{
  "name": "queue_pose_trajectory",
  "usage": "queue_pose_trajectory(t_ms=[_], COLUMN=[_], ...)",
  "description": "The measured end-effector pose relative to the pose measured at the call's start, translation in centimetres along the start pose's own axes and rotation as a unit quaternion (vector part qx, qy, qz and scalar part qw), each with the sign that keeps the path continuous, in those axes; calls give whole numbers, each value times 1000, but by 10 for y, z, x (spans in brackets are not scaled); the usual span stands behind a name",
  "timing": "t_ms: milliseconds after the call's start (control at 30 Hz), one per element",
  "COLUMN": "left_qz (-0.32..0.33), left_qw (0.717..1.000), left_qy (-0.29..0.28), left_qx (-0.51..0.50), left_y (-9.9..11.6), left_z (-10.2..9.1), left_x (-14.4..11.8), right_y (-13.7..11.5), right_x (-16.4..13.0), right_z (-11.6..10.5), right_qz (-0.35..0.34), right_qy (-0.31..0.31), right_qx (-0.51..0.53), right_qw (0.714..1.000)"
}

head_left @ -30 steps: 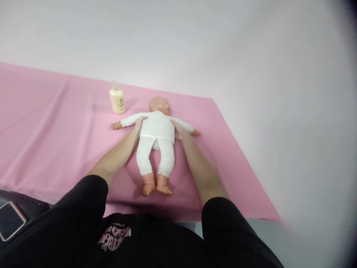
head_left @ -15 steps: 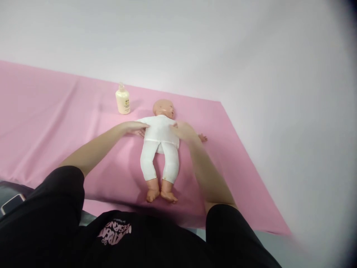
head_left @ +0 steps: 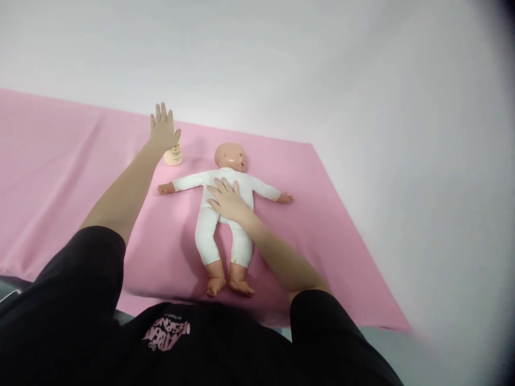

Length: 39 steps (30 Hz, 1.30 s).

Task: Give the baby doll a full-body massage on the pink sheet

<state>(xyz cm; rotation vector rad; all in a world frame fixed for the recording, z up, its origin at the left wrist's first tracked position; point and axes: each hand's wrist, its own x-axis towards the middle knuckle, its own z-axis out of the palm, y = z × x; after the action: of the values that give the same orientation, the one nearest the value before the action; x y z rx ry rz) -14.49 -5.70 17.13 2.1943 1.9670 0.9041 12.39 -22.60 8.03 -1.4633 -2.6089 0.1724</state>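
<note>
Fig. legend, item counts. Dolls: 1, a baby doll (head_left: 225, 198) in white top and leggings, w/ 2 bare feet and 2 small hands showing. Bottles: 1, a cream lotion bottle (head_left: 174, 156), partly hidden. Cloths: 1, a pink sheet (head_left: 60, 177) over the table. Person's hands: 2, left hand (head_left: 163, 131) and right hand (head_left: 227, 199), each w/ a bare forearm and a black sleeve. Printed logos: 1, on the black shirt.

A black T-shirt with short sleeves (head_left: 86, 268) ending above the elbows, forearms bare. Pink lettering (head_left: 167, 333) is printed on the chest. Both hands are bare, without rings.
</note>
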Motion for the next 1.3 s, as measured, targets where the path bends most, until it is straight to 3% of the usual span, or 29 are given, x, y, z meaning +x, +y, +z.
queue_pose_trajectory(t_ms=[100, 333, 467, 600, 700, 800, 900, 1033, 1167, 1300], left_qz=[57, 165, 149, 153, 147, 150, 156, 145, 161, 152], left_qw=[995, 973, 975, 980, 982, 976, 959, 941, 932, 928], left_qy=[59, -121, -161, -125, -107, -101, -90, -72, -52, -33], left_qx=[-51, -105, -26, -14, -53, -122, -221, -298, -320, -339], left_y=[25, 139, 166, 154, 134, 112, 91, 76, 75, 72], left_z=[26, 108, 136, 139, 137, 140, 149, 161, 163, 170], left_x=[-7, -24, -27, -34, -38, -37, -32, -32, -36, -36], right_y=[-2, -5, -8, 1, 23, 51, 78, 104, 120, 132], right_x=[-2, -9, -12, -11, -1, 26, 67, 108, 116, 118], right_z=[1, 4, 3, -2, -6, -7, -4, 4, 11, 27], right_qz=[-1, -4, -3, 19, 75, 104, 110, 62, 26, 70], right_qy=[4, 12, 7, 49, 166, 275, 270, 227, 250, 273], right_qx=[-4, -14, -7, 94, 217, 260, 273, 294, 286, 311], right_qw=[1000, 1000, 1000, 994, 959, 920, 917, 927, 925, 908])
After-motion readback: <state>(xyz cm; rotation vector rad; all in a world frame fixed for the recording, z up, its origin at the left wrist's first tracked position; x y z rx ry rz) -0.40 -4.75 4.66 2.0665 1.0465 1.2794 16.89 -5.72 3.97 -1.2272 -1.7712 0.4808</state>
